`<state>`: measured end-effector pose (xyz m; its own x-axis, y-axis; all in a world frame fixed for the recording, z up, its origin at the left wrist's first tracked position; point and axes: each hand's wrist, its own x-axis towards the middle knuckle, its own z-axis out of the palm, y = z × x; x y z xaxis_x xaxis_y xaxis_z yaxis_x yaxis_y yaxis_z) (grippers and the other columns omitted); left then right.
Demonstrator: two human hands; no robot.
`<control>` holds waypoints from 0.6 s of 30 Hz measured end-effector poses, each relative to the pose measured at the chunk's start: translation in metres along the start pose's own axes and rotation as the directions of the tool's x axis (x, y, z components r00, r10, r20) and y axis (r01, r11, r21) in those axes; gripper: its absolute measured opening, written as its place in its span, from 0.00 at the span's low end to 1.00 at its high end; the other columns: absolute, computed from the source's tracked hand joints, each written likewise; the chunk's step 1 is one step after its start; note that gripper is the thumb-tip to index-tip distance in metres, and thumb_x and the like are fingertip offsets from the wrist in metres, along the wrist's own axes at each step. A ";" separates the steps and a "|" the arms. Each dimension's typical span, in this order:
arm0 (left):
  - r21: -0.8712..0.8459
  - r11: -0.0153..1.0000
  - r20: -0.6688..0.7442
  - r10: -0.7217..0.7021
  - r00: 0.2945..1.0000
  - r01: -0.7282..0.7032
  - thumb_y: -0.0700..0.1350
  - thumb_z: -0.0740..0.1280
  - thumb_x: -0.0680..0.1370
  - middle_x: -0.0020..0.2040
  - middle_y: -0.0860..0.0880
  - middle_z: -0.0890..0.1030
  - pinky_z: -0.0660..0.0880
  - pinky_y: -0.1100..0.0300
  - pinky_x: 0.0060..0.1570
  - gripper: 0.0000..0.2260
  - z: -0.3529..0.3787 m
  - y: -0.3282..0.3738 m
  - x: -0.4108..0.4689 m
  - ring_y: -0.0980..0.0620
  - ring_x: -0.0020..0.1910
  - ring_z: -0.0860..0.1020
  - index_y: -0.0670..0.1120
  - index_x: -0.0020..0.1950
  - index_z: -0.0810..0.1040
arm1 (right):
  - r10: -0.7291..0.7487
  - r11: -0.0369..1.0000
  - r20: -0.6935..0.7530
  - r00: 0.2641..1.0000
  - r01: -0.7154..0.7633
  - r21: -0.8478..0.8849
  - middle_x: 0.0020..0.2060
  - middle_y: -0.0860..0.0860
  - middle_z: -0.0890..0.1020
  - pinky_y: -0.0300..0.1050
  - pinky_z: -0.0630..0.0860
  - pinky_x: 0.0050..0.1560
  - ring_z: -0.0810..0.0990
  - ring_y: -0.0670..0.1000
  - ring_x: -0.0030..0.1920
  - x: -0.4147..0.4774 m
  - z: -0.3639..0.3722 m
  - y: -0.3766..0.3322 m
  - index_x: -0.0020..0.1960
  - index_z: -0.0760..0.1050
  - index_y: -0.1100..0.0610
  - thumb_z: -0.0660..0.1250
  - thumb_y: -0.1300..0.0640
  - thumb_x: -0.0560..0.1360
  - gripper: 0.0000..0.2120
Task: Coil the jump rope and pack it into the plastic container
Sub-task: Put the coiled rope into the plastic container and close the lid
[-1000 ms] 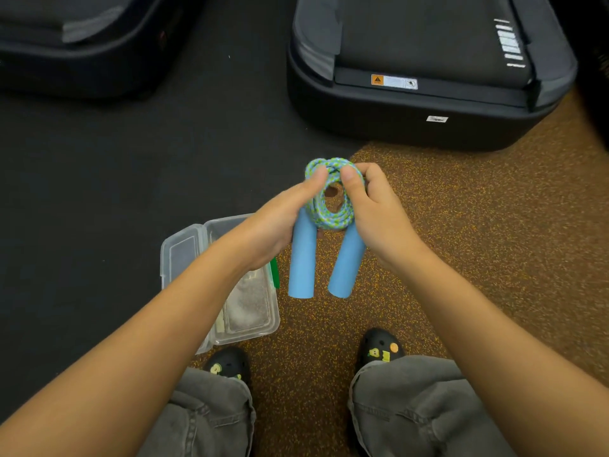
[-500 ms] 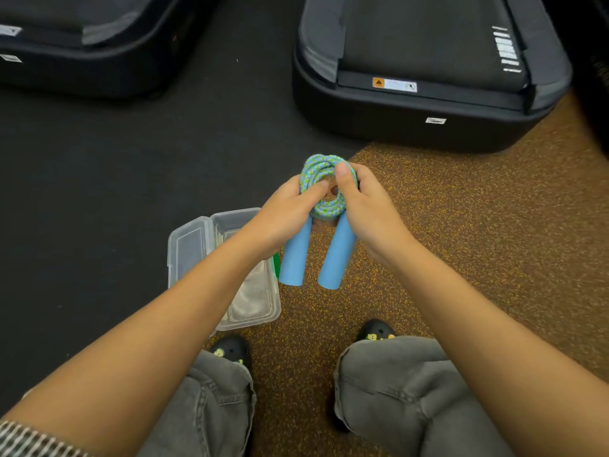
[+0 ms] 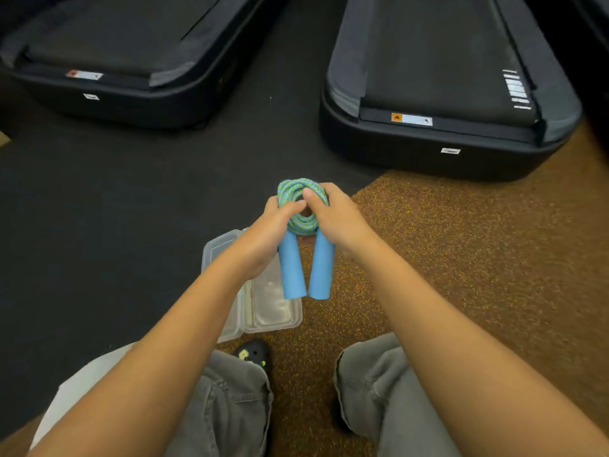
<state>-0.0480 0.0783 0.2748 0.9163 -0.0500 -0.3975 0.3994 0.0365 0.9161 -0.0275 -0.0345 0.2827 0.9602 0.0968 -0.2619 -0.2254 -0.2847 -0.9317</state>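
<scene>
2 black treadmill decks fill the top of the view, one at the left [image 3: 108, 61] and one at the right [image 3: 441, 77], each with its rear end toward the person. Below them the floor splits into a dark mat [image 3: 99, 209] on the left and a speckled brown surface [image 3: 478, 258] on the right. 2 bare forearms reach forward from the bottom corners and converge at the middle, above grey trouser legs [image 3: 230, 407] and a black shoe [image 3: 253, 356].

A clear plastic container [image 3: 273, 311] lies open on the floor just below and left of the hands, its hinged lid [image 3: 220, 252] folded out to the left and partly hidden by the left forearm.

The jump rope [image 3: 301, 222] is held in the air between both hands, wound into a tight green-and-blue coil. The left hand [image 3: 263, 242] has its grip closed on the coil's left side, thumb pressed across the front. The right hand [image 3: 336, 219] has its grip closed on the right side, thumb tip on top of the coil near the left thumb. The 2 blue handles [image 3: 293, 268] hang side by side below the coil, their lower ends over the container's right edge.
</scene>
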 end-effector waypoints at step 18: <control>-0.115 0.993 -0.286 -0.015 0.958 -0.018 0.45 0.58 0.81 0.35 0.48 0.76 0.75 0.64 0.30 0.07 -0.033 0.018 -0.077 0.57 0.26 0.74 0.47 0.45 0.72 | -0.165 0.986 0.060 0.984 0.164 0.026 0.53 0.56 0.81 0.40 0.68 0.47 0.78 0.55 0.54 -0.022 0.062 -0.029 0.59 0.72 0.58 0.60 0.53 0.78 0.13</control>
<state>-0.1100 0.1157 0.3204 0.8808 0.2366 -0.4102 0.3834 0.1520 0.9110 -0.0521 0.0312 0.2999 0.9726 0.2000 -0.1188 -0.0690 -0.2399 -0.9683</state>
